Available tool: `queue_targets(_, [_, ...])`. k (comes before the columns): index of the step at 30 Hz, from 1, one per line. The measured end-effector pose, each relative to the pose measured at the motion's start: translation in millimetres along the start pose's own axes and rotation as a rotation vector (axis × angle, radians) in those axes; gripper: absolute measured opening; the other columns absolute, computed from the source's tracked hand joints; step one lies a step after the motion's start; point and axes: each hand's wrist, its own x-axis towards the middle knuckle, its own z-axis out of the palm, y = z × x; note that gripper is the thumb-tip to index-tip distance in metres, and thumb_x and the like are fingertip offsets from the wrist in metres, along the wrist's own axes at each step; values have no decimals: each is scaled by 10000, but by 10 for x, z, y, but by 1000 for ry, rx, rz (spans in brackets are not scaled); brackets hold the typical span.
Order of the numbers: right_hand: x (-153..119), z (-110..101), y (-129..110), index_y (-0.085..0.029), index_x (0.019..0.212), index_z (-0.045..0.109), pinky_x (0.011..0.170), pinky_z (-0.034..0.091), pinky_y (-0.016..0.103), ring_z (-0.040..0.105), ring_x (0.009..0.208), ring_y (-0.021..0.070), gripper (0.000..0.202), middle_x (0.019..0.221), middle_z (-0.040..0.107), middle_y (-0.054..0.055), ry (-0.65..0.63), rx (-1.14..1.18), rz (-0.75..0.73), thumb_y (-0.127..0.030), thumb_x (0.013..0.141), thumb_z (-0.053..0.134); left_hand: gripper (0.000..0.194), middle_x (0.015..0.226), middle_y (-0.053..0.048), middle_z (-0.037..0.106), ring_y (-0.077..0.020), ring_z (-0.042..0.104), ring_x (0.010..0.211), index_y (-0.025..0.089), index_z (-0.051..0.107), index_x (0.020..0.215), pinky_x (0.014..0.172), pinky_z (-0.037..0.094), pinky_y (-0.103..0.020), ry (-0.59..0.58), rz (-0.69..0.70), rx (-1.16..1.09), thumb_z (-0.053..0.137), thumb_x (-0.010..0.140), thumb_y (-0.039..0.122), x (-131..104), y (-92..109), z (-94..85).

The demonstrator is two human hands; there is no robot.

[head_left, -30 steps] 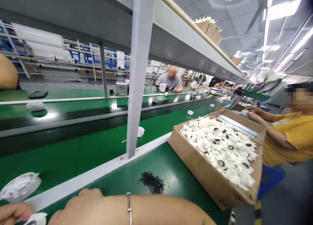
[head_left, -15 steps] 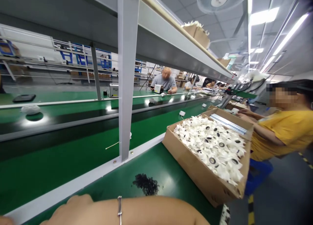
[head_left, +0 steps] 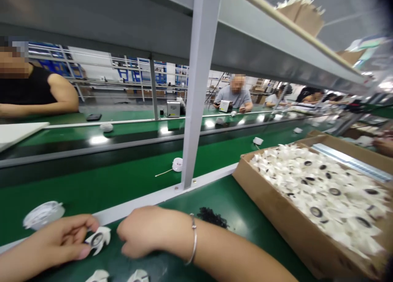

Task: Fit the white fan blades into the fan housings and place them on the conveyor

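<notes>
Pinching a white fan wheel (head_left: 98, 240) at its near-left edge, the left hand (head_left: 58, 241) has its thumb below and its fingers above, with the wheel's dark ring facing up toward the camera. The right hand (head_left: 143, 233) is just right of that wheel, apart from it, its fingers curled in and turned down; whether anything is inside them I cannot tell. A thin bracelet (head_left: 194, 239) circles the wrist behind it. Below the gap between the two hands, two loose wheels (head_left: 138, 276) lie on the green bench (head_left: 251, 222), partly cut off by the lower edge of the view. Beyond the right forearm sits a small heap of black bits (head_left: 211, 216), and farther right of it is a cardboard box (head_left: 264, 188) full of similar white wheels (head_left: 294, 179), with a striped strip (head_left: 351, 161) along its far side. Just beyond the left hand, a round white part (head_left: 44, 214) rests on the green belt (head_left: 123, 175). Farther out past the right hand, a small white cup (head_left: 177, 164) with a thin lead lies beside the upright post (head_left: 198, 89). Across the belt, a person in a black top (head_left: 33, 89) is ahead of the left hand, and a person in grey (head_left: 236, 98) sits well beyond the right
</notes>
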Motion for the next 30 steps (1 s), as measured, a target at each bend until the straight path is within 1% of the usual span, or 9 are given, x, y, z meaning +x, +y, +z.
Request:
queue_targets(2, [-100, -82, 98, -182, 808, 665, 578, 551, 300, 671, 726, 227, 142, 822, 695, 62, 131, -54, 95, -257, 802, 544, 343, 600, 77, 280, -96, 210, 545, 362, 624, 911, 518, 143, -236, 50, -16, -18, 722, 729, 635, -48, -41, -22])
queue_targets(5, [-160, -112, 288, -109, 1011, 669, 782, 557, 378, 636, 1005, 293, 264, 1080, 651, 161, 335, -115, 271, -94, 794, 520, 329, 616, 80, 322, -85, 257, 540, 304, 616, 976, 509, 167, -234, -20, -38, -34, 742, 778, 534, -72, -34, -64])
queue_targets(8, [-155, -100, 463, -49, 1126, 634, 998, 457, 457, 459, 1294, 353, 377, 1310, 523, 241, 469, -165, 424, 13, 811, 436, 364, 636, 78, 378, -83, 331, 546, 245, 592, 1032, 505, 206, -225, -85, -26, -57, 749, 804, 480, -78, 18, -96])
queue_targets(11, [-119, -73, 614, -58, 1303, 551, 1119, 325, 500, 222, 1452, 375, 488, 1520, 315, 245, 507, -185, 505, 28, 849, 394, 383, 626, 84, 384, -78, 347, 531, 203, 578, 1037, 500, 223, -217, -84, -19, -74, 756, 810, 457, -96, 74, -101])
queue_targets(14, [-62, -18, 759, -116, 1447, 434, 1142, 261, 549, 140, 1478, 380, 598, 1595, 185, 215, 473, -196, 549, 31, 869, 384, 392, 616, 89, 397, -77, 363, 523, 187, 575, 1041, 501, 237, -213, -80, -17, -72, 756, 813, 449, -115, 105, -91])
queue_targets(17, [-19, 42, 869, -197, 1498, 380, 1135, 237, 588, 139, 1477, 383, 658, 1608, 188, 171, 425, -215, 542, 23, 878, 404, 396, 613, 87, 413, -82, 381, 530, 182, 576, 1046, 502, 244, -213, -73, -14, -68, 757, 812, 444, -123, 100, -81])
queue_targets(21, [-23, 56, 896, -262, 1429, 487, 1104, 302, 524, 251, 1435, 349, 594, 1560, 311, 124, 423, -250, 493, -4, 899, 413, 406, 599, 93, 404, -80, 370, 516, 179, 572, 1039, 496, 237, -213, -68, -16, -72, 766, 799, 444, -119, 90, -77])
queue_targets(25, [-55, 10, 862, -222, 1194, 661, 922, 442, 404, 460, 1226, 296, 417, 1373, 480, 147, 463, -262, 482, -37, 908, 420, 423, 592, 95, 396, -86, 362, 519, 179, 579, 1031, 502, 242, -213, -59, -16, -64, 773, 781, 460, -121, 123, -84])
queue_targets(30, [-92, -26, 836, -182, 1098, 651, 799, 445, 329, 532, 1063, 259, 397, 1148, 576, 138, 531, -223, 458, 27, 802, 490, 469, 644, 75, 438, -95, 378, 557, 173, 607, 1008, 521, 264, -214, -1, -20, 6, 797, 732, 502, -170, 229, -46])
